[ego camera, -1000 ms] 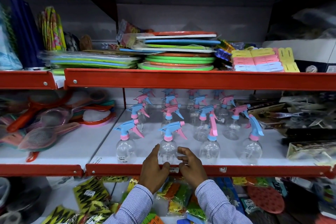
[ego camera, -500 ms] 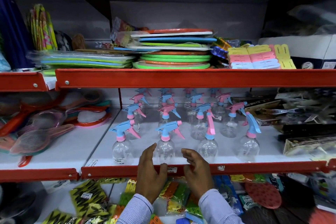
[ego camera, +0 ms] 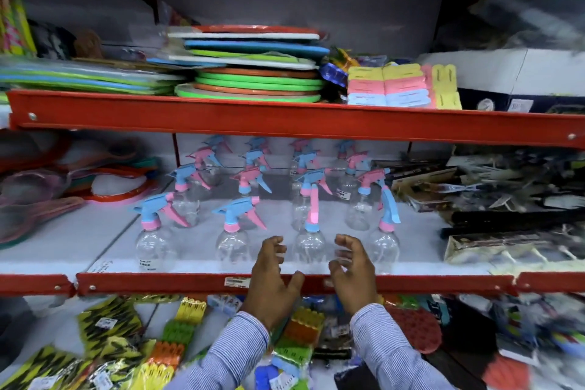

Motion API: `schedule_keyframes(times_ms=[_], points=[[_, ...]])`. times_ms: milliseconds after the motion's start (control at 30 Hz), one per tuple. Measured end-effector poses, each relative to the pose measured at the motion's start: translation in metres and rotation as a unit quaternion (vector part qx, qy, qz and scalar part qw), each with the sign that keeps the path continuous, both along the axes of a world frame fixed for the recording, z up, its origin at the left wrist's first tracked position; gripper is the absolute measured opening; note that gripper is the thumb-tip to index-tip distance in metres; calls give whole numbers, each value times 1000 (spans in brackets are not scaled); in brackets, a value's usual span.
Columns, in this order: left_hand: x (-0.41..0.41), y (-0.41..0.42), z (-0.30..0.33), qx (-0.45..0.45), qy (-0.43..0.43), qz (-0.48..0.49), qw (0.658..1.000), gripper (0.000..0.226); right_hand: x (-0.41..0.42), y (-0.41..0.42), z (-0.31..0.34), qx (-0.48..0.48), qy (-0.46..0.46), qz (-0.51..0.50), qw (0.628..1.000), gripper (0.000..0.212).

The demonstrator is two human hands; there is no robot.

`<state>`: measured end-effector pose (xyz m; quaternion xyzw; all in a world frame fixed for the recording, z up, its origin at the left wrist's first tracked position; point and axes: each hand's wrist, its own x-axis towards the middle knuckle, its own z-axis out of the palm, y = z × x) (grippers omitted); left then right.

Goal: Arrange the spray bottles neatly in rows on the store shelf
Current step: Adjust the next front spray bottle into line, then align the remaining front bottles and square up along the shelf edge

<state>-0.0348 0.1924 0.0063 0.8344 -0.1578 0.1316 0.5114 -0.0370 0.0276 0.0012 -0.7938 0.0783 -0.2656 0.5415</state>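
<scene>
A: Hands?
B: L hand [ego camera: 273, 275] & R hand [ego camera: 351, 269] either side of front bottle [ego camera: 308, 245], fingers spread, gripping nothing.
A: Bottles?
B: Upright in rows on shelf [ego camera: 427, 263].

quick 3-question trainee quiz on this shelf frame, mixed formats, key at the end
1. True or false: the left hand is gripping a spray bottle.
2. Multiple choice: the third front bottle sits
A) left of both hands
B) behind the gap between the two hands
C) right of the right hand
3. Fill in: on the front bottle at far left, the collar under the blue head is ____.

Key:
1. False. Both hands are open with fingers spread, holding nothing.
2. B
3. pink
</scene>
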Motion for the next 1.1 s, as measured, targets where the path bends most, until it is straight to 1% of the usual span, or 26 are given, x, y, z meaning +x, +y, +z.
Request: schedule_keyframes(times_ms=[67, 133, 200, 267, 367, 500, 600, 733, 833, 967, 1100], points=[[3, -9, -1, -5, 10, 28, 1000, 55, 11, -7, 1, 7, 58, 87, 995, 54], [5, -20, 1, 8, 3, 56, 998, 48, 21, -16, 1, -19, 91, 151, 984, 62], [6, -26, 4, 14, -1, 69, 998, 41, 31, -19, 3, -54, 114, 181, 975, 67], [5, -31, 4, 16, 3, 75, 997, 39, 34, -20, 5, -68, 128, 198, 969, 68], [5, -31, 4, 25, 9, 81, 996, 40, 33, -20, 5, -63, 126, 201, 970, 65], [12, -28, 7, 45, 18, 70, 996, 44, 23, -19, 4, -47, 100, 180, 977, 56], [14, -28, 9, 51, 32, 56, 997, 52, 15, -19, 3, -39, 84, 171, 981, 48], [16, -28, 12, 63, 44, 50, 996, 60, 9, -17, -3, -45, 76, 151, 985, 43], [14, -28, 10, 47, 48, 73, 995, 65, 10, -16, -2, -48, 81, 139, 986, 47], [3, -28, 5, 32, 30, 89, 995, 62, 13, -16, 0, -61, 113, 164, 978, 62], [-3, -32, 5, 33, 21, 74, 996, 52, 11, -14, 3, -59, 112, 178, 976, 60]])
